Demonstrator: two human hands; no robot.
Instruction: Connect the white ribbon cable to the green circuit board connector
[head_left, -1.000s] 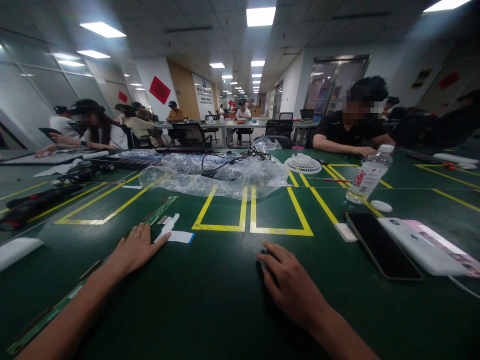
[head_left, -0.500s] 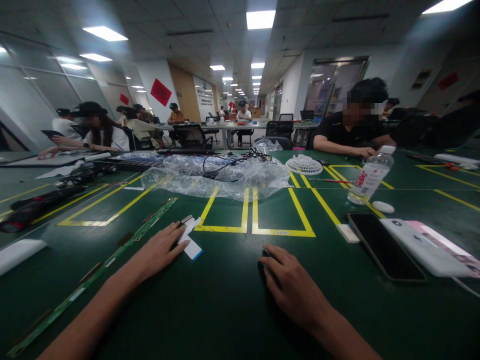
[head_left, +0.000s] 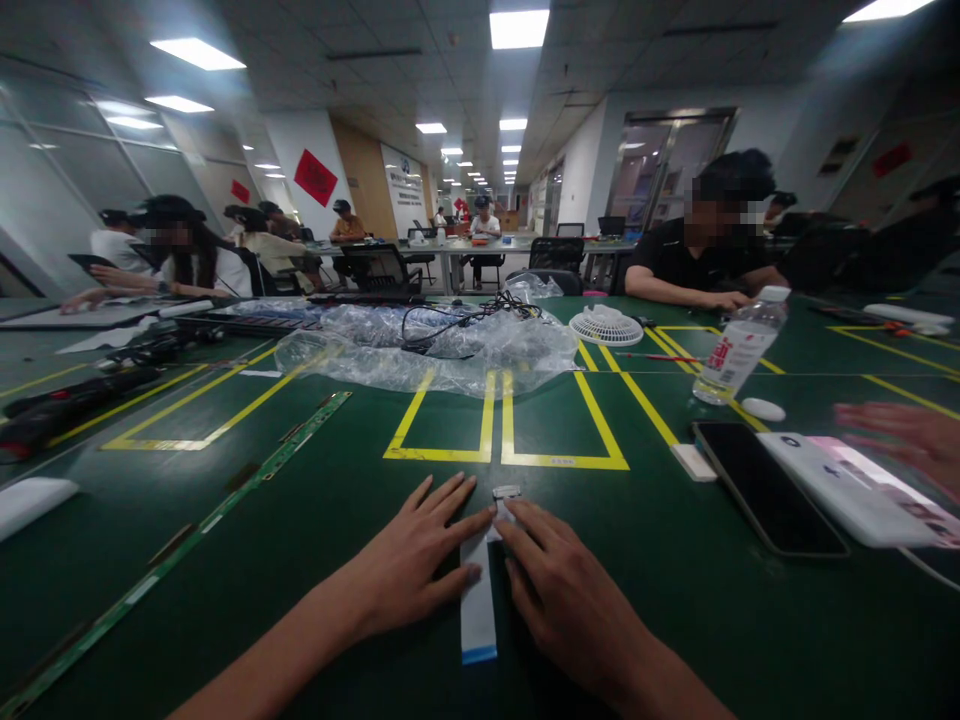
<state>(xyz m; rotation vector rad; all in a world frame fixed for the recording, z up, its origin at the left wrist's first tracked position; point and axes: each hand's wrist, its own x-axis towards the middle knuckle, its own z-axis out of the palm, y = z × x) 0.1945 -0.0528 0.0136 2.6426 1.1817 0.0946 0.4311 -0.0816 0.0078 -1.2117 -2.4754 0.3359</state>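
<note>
A white flat ribbon cable (head_left: 478, 615) with a blue end and a small connector at its far end lies on the green table in front of me. It appears folded or bent near the connector. My left hand (head_left: 409, 560) is spread flat on the table, its thumb and index fingertip touching the cable's left side. From the right, my right hand (head_left: 570, 585) has its fingers close together and curled onto the cable just below the connector; part of the cable is hidden beneath them. A long, narrow green circuit board (head_left: 225, 510) lies slantwise beyond my left forearm.
Crumpled clear plastic wrap (head_left: 442, 365) with black cables lies ahead. On the right are a water bottle (head_left: 739, 350), a black phone (head_left: 765, 490), a white power bank (head_left: 832, 490) and a blurred co-worker's hand (head_left: 900, 430). Another person sits across, beyond a white fan grille (head_left: 606, 326).
My left hand has carried the ribbon cable right, from beside the circuit board to before my right hand, which has moved slightly left onto it. Another person's hand has entered at right.
</note>
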